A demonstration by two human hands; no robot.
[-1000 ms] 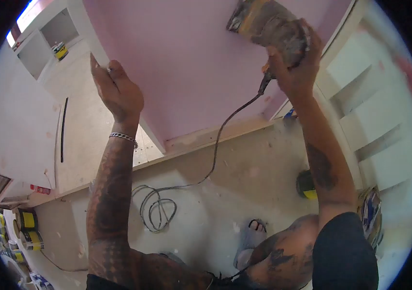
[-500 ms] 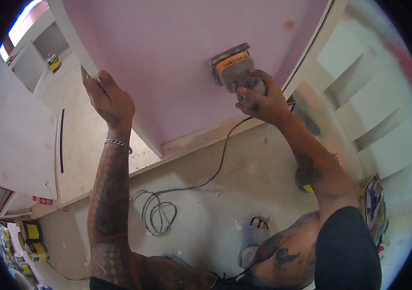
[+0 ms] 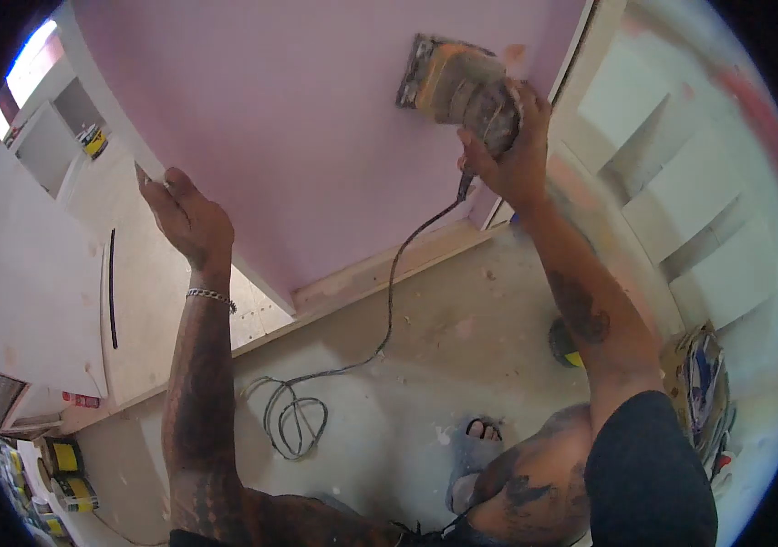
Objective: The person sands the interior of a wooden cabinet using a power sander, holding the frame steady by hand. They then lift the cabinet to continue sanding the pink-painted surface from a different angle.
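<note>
My right hand (image 3: 518, 150) is wrapped round the body of a dusty grey and orange power sander (image 3: 462, 84). The sander's flat pad lies against the pink panel (image 3: 307, 128), towards its upper right. From the tool a dark cord (image 3: 393, 283) hangs down to loose coils on the floor. My left hand (image 3: 190, 214) grips the pale edge of the panel's upright side (image 3: 115, 105), fingers on the far side and thumb near the front. A chain bracelet is on the left wrist.
Black and yellow tubs (image 3: 62, 456) stand at the lower left. Pale stepped boards (image 3: 681, 182) line the right side. A paper bag (image 3: 695, 374) with contents is at the lower right, and a dark round object (image 3: 564, 342) sits beside my right forearm. A sandalled foot rests on the floor (image 3: 362, 428).
The sander and my right hand have moved up the pink panel, and the sander has turned so its pad faces left. The cord is drawn up with it. My left hand keeps its hold.
</note>
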